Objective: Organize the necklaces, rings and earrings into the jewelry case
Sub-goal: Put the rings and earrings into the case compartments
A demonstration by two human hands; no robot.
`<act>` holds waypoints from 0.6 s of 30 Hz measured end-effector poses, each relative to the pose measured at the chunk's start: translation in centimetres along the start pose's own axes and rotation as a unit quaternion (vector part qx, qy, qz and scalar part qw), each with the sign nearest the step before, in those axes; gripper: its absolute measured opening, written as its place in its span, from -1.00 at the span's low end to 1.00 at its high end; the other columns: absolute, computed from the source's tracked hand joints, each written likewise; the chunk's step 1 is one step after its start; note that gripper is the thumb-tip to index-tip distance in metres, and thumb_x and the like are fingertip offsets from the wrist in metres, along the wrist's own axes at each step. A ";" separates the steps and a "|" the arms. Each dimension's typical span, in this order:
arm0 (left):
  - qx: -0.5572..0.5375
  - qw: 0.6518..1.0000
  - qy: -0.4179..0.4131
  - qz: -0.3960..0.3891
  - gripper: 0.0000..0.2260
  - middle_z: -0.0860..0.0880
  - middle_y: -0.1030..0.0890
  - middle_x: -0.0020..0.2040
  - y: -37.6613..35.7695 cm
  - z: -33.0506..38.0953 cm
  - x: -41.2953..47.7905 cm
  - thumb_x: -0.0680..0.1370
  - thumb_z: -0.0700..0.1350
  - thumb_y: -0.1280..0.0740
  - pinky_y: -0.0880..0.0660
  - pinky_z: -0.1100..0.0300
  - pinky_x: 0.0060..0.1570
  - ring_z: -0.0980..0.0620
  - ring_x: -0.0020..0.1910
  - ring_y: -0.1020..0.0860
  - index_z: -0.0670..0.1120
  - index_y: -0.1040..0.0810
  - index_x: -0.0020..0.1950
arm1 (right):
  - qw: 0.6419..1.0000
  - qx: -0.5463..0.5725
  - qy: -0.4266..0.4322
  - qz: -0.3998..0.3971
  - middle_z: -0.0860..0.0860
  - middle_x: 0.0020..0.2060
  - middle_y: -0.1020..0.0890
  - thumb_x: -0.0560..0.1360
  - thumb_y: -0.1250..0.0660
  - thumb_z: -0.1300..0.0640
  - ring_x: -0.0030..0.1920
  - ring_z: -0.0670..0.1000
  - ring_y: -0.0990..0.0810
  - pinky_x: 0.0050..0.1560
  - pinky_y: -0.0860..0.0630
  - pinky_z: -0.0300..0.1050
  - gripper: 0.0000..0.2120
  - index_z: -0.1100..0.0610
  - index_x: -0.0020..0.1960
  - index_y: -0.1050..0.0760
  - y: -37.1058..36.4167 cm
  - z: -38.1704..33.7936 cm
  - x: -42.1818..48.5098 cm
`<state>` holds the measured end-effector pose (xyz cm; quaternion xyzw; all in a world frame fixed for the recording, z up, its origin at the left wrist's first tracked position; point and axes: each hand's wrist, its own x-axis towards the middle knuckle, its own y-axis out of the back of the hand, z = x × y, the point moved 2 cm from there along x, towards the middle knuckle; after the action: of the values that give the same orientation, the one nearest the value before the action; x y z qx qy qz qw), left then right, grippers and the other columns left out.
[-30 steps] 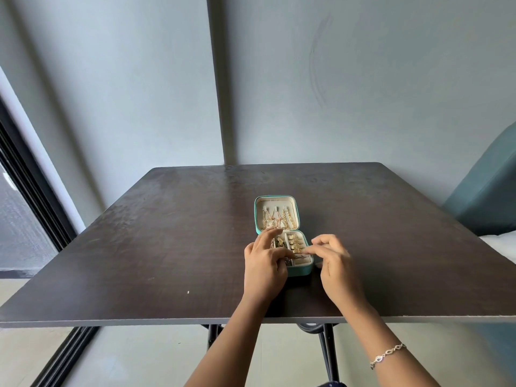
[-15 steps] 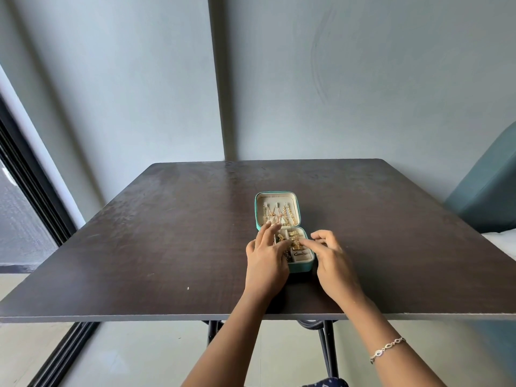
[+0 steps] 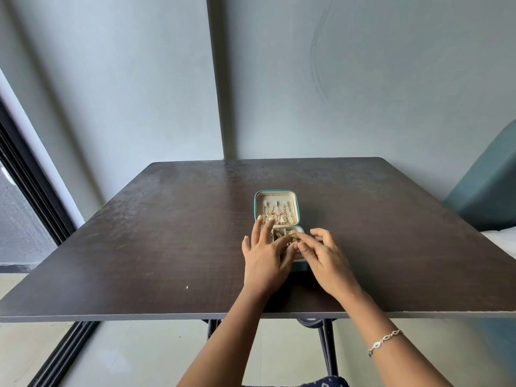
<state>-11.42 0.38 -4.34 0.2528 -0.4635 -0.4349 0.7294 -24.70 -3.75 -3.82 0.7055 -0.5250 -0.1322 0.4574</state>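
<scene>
head view. a small teal jewelry case lies open near the middle of a dark wooden table, its lid laid back flat toward the far edge. gold necklaces hang in a row from the hooks inside the cream-lined lid. the near half, the base tray, holds small gold pieces; whether these are rings or earrings cannot be told, as they are small and partly covered.

the left hand lies over the left side of the base tray, fingers spread and nearly straight, the fingertips reaching the lower edge of the lid; it grips nothing visible. the right hand comes in from the right, its outer fingers loosely curled, its forefinger and thumb brought close together over the gold pieces in the tray; whether they pinch a piece cannot be told.

a silver chain bracelet circles the right forearm. a teal upholstered seat stands beyond the table's right edge.
</scene>
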 end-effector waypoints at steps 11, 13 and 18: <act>-0.216 0.963 0.150 0.060 -0.71 -0.17 -0.30 0.44 0.6 -1.4 0.4 0.60 -0.22 -0.11 -0.11 -0.12 0.43 -0.11 0.48 -0.14 -0.16 -0.47 0.27 | 0.968 0.244 -0.029 0.055 0.05 0.19 -0.53 0.59 -0.11 0.11 0.18 -0.06 -0.47 0.18 -0.37 -0.22 -0.69 0.18 0.26 -0.44 -0.3 1.3 1.2; -0.174 0.975 0.110 0.083 -0.70 -0.16 -0.39 0.38 0.9 -0.8 0.0 0.50 -0.20 -0.09 -0.14 -0.17 0.41 -0.15 0.45 -0.23 -0.16 -0.60 0.03 | 0.966 0.245 -0.010 0.085 0.01 0.09 -0.56 0.52 -0.08 0.09 0.13 -0.03 -0.52 0.15 -0.42 -0.17 -0.64 0.18 0.20 -0.49 -0.5 1.3 1.0; -0.042 0.992 -0.015 0.120 -0.66 -0.17 -0.57 0.20 0.9 0.4 -0.7 0.33 -0.11 -0.06 -0.18 -0.28 0.27 -0.21 0.31 -0.43 -0.06 -0.65 -0.31 | 0.967 0.230 -0.002 0.111 0.04 0.00 -0.60 0.45 -0.04 0.18 0.04 0.03 -0.58 0.10 -0.52 -0.05 -0.62 0.22 0.11 -0.54 -0.8 1.6 0.7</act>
<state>-11.59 1.42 -3.79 0.1580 -0.4828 -0.3669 0.7793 -24.95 -5.15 -5.06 0.7289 -0.6169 0.0420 0.2937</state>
